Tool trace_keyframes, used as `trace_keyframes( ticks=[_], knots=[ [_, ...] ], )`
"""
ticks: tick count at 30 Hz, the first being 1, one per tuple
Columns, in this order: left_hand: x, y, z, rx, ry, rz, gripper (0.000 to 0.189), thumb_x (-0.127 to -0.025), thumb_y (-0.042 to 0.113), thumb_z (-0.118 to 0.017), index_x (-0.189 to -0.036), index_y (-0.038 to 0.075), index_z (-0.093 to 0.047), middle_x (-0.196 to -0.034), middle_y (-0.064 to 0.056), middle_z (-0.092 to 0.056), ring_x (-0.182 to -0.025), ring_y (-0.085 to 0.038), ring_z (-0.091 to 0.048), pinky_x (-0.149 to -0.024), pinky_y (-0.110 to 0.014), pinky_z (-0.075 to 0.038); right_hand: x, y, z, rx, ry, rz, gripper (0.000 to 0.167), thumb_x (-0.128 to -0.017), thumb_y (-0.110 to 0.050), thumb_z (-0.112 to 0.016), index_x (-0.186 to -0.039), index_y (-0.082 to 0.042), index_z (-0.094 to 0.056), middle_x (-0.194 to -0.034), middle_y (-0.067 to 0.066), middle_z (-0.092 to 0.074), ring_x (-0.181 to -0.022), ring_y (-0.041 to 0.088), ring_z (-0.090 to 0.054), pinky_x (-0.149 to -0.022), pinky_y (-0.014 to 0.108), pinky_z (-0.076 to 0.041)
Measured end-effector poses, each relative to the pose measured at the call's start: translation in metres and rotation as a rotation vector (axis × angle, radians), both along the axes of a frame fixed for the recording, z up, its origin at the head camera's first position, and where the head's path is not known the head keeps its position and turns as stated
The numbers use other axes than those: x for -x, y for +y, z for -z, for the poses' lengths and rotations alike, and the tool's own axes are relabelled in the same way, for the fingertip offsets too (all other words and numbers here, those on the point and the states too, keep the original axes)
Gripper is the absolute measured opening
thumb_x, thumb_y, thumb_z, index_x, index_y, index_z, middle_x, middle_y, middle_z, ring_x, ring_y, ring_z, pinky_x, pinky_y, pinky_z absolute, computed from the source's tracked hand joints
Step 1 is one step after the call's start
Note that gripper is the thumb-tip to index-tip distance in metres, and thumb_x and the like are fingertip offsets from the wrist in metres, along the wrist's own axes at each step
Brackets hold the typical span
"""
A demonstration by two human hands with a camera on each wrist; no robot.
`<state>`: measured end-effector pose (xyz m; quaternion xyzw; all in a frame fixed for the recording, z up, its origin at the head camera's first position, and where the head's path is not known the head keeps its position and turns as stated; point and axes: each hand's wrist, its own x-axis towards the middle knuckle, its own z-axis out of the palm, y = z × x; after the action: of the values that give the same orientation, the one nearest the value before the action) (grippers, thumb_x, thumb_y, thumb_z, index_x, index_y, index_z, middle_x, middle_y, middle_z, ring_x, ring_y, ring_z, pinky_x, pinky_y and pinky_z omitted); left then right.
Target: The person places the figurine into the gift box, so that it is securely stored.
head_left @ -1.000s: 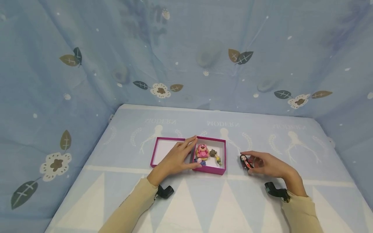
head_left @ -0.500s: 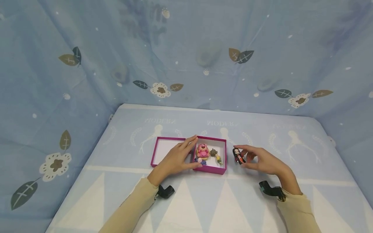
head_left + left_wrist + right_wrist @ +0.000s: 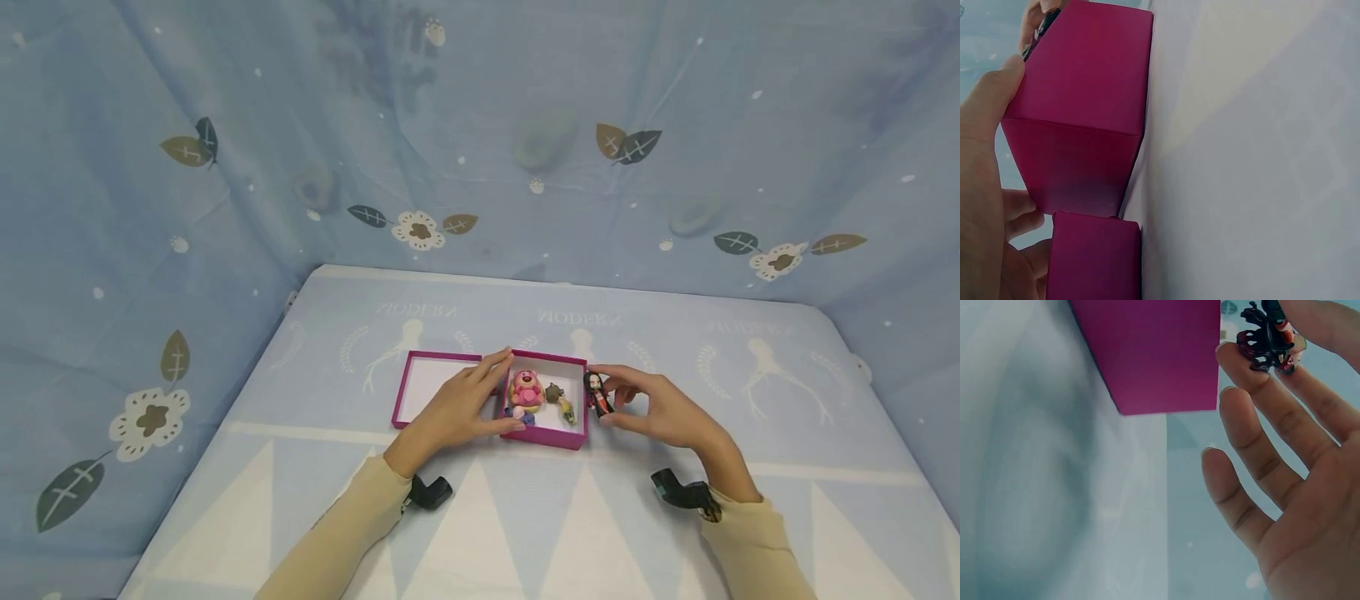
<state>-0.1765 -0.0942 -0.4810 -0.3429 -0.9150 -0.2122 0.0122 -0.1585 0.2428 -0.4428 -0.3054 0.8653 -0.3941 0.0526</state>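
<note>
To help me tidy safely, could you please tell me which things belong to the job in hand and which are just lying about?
Probably in the job:
dark-haired figurine, held by the right hand
magenta box, held by the left hand
pink bear figurine and two smaller figurines, inside the box
magenta-edged tray, possibly the lid

Surroundings:
patterned tablecloth
blue curtain
black wrist cameras

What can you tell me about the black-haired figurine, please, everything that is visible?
The black-haired figurine is small, with long dark hair, a pale face and red-and-black clothing; it looks like glossy plastic. The right-hand grip pinches it just right of the magenta box. In the head view, its head points up and slightly left. Whether it touches the box is unclear.
</note>
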Motion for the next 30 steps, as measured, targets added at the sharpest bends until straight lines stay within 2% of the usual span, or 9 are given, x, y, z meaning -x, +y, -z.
trace_keyframes(
  ticks=[5,9,14,16,23,30],
  knots=[
    [0.001,0.0,0.0,-0.004,0.005,-0.003,0.099,-0.084,0.067,-0.061,-0.157,0.014,-0.022,-0.164,0.003,-0.02,-0.134,-0.029,-0.047,-0.11,-0.045,-0.04,0.002,-0.011,-0.001,-0.001,0.003,0.008,0.067,-0.08,-0.016,-0.081,-0.141,-0.018,-0.052,-0.102,-0.008,-0.066,-0.09,0.015,-0.062,-0.082,0.039,-0.052],
    [0.001,0.0,0.001,-0.008,0.013,0.003,0.099,-0.084,0.067,-0.061,-0.157,0.013,-0.022,-0.164,0.002,-0.02,-0.135,-0.029,-0.047,-0.11,-0.045,-0.04,0.006,-0.019,-0.001,0.01,0.021,-0.009,0.068,-0.08,-0.019,-0.082,-0.14,-0.016,-0.052,-0.103,-0.007,-0.068,-0.094,0.02,-0.064,-0.084,0.042,-0.051],
    [0.0,0.001,0.001,-0.003,0.018,0.007,0.098,-0.084,0.066,-0.061,-0.157,0.012,-0.022,-0.163,0.001,-0.021,-0.135,-0.029,-0.047,-0.11,-0.045,-0.04,0.01,-0.03,-0.002,0.003,0.037,-0.017,0.068,-0.079,-0.024,-0.083,-0.139,-0.016,-0.053,-0.101,-0.01,-0.068,-0.1,0.016,-0.06,-0.091,0.048,-0.048],
    [0.0,0.001,0.001,-0.005,0.017,0.008,0.098,-0.085,0.066,-0.061,-0.157,0.012,-0.022,-0.163,0.001,-0.021,-0.135,-0.029,-0.047,-0.11,-0.045,-0.04,0.012,-0.035,-0.002,-0.015,0.03,-0.011,0.069,-0.078,-0.027,-0.084,-0.139,-0.017,-0.054,-0.099,-0.013,-0.069,-0.101,0.014,-0.057,-0.092,0.049,-0.046],
    [-0.001,0.001,0.0,-0.002,0.014,0.004,0.098,-0.085,0.067,-0.059,-0.158,0.014,-0.02,-0.164,0.003,-0.02,-0.135,-0.03,-0.047,-0.11,-0.045,-0.04,0.017,-0.05,0.001,-0.113,0.001,-0.011,0.069,-0.076,-0.028,-0.085,-0.137,-0.017,-0.057,-0.096,-0.014,-0.07,-0.1,0.021,-0.056,-0.088,0.045,-0.043],
    [-0.001,0.0,-0.001,-0.002,0.002,0.001,0.099,-0.085,0.067,-0.059,-0.158,0.014,-0.02,-0.164,0.003,-0.019,-0.134,-0.031,-0.047,-0.11,-0.046,-0.039,0.019,-0.057,0.007,-0.167,0.034,-0.052,0.065,-0.074,-0.026,-0.086,-0.132,-0.015,-0.06,-0.091,-0.015,-0.072,-0.097,0.017,-0.057,-0.097,0.056,-0.037]
  ],
)
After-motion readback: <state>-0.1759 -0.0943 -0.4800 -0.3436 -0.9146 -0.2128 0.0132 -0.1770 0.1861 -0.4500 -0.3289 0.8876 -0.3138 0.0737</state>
